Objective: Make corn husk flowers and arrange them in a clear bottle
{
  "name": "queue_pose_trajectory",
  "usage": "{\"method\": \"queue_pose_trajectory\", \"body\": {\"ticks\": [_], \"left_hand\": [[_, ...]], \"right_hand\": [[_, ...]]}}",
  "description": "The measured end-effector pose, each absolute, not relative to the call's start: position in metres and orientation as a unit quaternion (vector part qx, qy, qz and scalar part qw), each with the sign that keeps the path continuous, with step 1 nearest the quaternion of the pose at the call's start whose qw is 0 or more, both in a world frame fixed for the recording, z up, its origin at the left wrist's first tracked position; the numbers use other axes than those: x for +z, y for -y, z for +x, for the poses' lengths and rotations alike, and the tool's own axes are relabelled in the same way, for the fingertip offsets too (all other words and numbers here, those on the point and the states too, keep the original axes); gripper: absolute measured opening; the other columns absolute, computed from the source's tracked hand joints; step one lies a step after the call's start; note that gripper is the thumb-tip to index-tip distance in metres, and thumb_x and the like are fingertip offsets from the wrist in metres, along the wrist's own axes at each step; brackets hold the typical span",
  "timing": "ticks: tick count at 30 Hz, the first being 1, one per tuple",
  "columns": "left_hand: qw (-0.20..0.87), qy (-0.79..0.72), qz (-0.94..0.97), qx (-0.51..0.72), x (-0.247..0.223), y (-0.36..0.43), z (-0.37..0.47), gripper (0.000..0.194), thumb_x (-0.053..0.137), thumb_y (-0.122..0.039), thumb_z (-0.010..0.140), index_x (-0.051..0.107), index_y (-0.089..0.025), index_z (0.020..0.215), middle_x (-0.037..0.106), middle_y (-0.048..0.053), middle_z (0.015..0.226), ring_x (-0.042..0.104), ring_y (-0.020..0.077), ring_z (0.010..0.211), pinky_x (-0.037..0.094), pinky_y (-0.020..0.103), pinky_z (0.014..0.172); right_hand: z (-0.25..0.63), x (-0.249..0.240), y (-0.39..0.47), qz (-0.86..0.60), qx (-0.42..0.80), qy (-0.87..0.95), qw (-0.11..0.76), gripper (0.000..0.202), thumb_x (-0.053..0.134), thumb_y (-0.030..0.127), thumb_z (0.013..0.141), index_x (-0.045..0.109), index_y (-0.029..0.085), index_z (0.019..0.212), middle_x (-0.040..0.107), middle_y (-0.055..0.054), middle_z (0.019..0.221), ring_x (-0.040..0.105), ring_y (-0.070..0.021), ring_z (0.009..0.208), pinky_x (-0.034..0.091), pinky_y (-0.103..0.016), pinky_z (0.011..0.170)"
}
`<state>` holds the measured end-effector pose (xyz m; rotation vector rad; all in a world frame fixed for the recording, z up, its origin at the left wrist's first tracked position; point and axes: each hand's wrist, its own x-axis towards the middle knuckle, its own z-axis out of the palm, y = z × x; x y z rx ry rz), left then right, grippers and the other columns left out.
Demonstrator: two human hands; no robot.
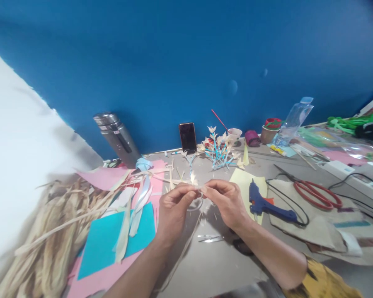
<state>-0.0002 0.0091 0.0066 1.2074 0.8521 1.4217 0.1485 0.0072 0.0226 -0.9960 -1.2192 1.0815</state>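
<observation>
My left hand [177, 203] and my right hand [225, 200] meet over the middle of the table, thumbs and fingers pinched together. Between the fingertips is the base of a small cream husk flower [193, 179], whose pale petals stick up above them. A thin whitish strip [195, 205] curls just below the fingers. Both hands seem to grip the flower, though the exact hold is partly covered by the fingers. Beyond them stands a bunch of cream flowers on blue-wrapped stems [219, 151]. One more blue-and-white twisted stem [190, 163] lies nearer. Scissors with black handles [211, 239] lie below my right hand.
Dried husks [49, 236] and a turquoise sheet [112, 240] cover the left side. A blue glue gun [267, 205] and red-handled scissors [317, 194] lie right. A flask [119, 138], phone [187, 138] and plastic bottle [295, 122] stand by the blue wall.
</observation>
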Motion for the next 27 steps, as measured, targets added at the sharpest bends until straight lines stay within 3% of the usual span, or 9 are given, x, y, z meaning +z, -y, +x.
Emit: {"method": "queue_pose_trajectory", "body": {"ticks": [7, 12, 17, 21, 24, 27], "left_hand": [[0.501, -0.323, 0.466, 0.654, 0.019, -0.014, -0.016, 0.015, 0.069, -0.025, 0.081, 0.074, -0.020, 0.068, 0.064, 0.003, 0.072, 0.060, 0.0169, 0.075, 0.049, 0.031, 0.075], [0.569, -0.296, 0.413, 0.647, 0.022, -0.013, -0.013, 0.029, 0.069, -0.023, 0.077, 0.056, -0.018, 0.052, 0.056, -0.001, 0.061, 0.055, 0.0126, 0.062, 0.045, 0.028, 0.066], [0.572, -0.335, 0.401, 0.633, 0.023, -0.010, -0.006, 0.035, 0.073, -0.019, 0.069, 0.042, -0.018, 0.051, 0.052, -0.005, 0.055, 0.051, 0.0095, 0.053, 0.044, 0.026, 0.061], [0.565, -0.369, 0.397, 0.622, 0.022, -0.012, -0.007, 0.022, 0.075, -0.021, 0.069, 0.053, -0.021, 0.072, 0.059, -0.006, 0.057, 0.056, 0.0112, 0.054, 0.045, 0.026, 0.062], [0.547, -0.417, 0.422, 0.591, 0.018, -0.014, -0.008, 0.025, 0.077, -0.027, 0.072, 0.064, -0.018, 0.093, 0.068, -0.002, 0.062, 0.061, 0.0132, 0.059, 0.047, 0.026, 0.063], [0.528, -0.467, 0.444, 0.553, 0.013, -0.014, -0.009, 0.026, 0.079, -0.029, 0.072, 0.072, -0.014, 0.092, 0.072, 0.002, 0.067, 0.063, 0.0139, 0.061, 0.049, 0.027, 0.065]], "right_hand": [[0.163, 0.010, -0.027, -0.406, 0.552, 0.381, 0.621, 0.023, 0.078, 0.035, 0.068, 0.067, 0.016, 0.061, 0.059, 0.001, 0.056, 0.031, -0.0056, 0.045, 0.022, -0.023, 0.044], [0.154, 0.005, -0.023, -0.316, 0.684, 0.396, 0.524, 0.023, 0.082, 0.036, 0.067, 0.070, 0.016, 0.065, 0.060, 0.001, 0.060, 0.035, -0.0060, 0.049, 0.021, -0.022, 0.047], [0.146, 0.004, -0.014, -0.309, 0.705, 0.407, 0.492, 0.024, 0.084, 0.037, 0.067, 0.072, 0.017, 0.065, 0.066, -0.002, 0.072, 0.040, -0.0074, 0.054, 0.025, -0.021, 0.048], [0.149, 0.006, -0.017, -0.320, 0.689, 0.403, 0.511, 0.024, 0.085, 0.038, 0.066, 0.073, 0.017, 0.064, 0.072, -0.005, 0.087, 0.038, -0.0056, 0.052, 0.024, -0.021, 0.047], [0.153, 0.004, -0.020, -0.309, 0.653, 0.428, 0.542, 0.019, 0.083, 0.036, 0.069, 0.075, 0.019, 0.068, 0.073, -0.006, 0.098, 0.040, -0.0056, 0.053, 0.028, -0.022, 0.047], [0.157, -0.001, -0.021, -0.304, 0.607, 0.472, 0.562, 0.015, 0.081, 0.034, 0.074, 0.077, 0.020, 0.071, 0.072, -0.006, 0.102, 0.042, -0.0057, 0.054, 0.032, -0.023, 0.049]]}}
